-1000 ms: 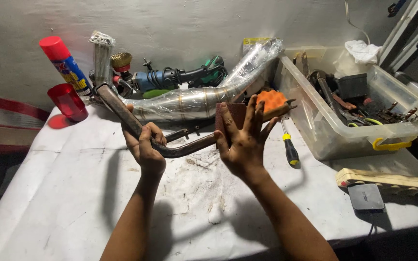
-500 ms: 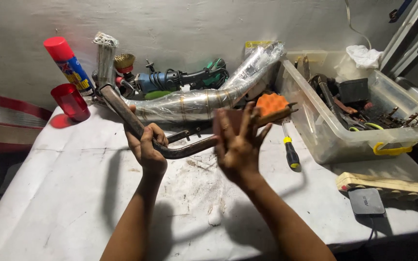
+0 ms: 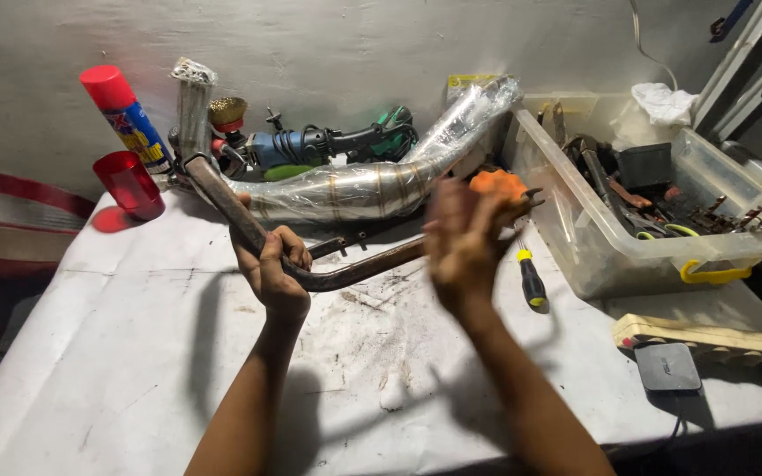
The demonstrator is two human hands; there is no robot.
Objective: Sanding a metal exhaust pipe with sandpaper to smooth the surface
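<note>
Bench scene from the head view. The left hand [image 3: 275, 269] is closed in a full fist around the bend of a rusty brown curved steel exhaust pipe [image 3: 354, 269], which is held just above the white paper-covered workbench [image 3: 116, 353], near the middle of the scene. From the grip the pipe runs up and left toward the far wall, and right toward an orange rounded object [image 3: 497, 183]. The right hand [image 3: 462, 242] is blurred, raised in front of the pipe's right end; whether its fingers are spread or curled, and whether they grip anything, cannot be told.

Judged from its look, the pipe is stiff, fairly heavy and rough with rust, so unlikely to slip; its bend gives a firm hold, while the long ends may swing.

Behind it, along the far wall, lies a plastic-wrapped silver muffler [image 3: 372, 181]; further left stand a red-capped spray can [image 3: 125, 115] and a red translucent cup [image 3: 130, 183]. To the right are a yellow-and-black-handled screwdriver [image 3: 531, 278] and a clear plastic bin of tools [image 3: 628, 238].
</note>
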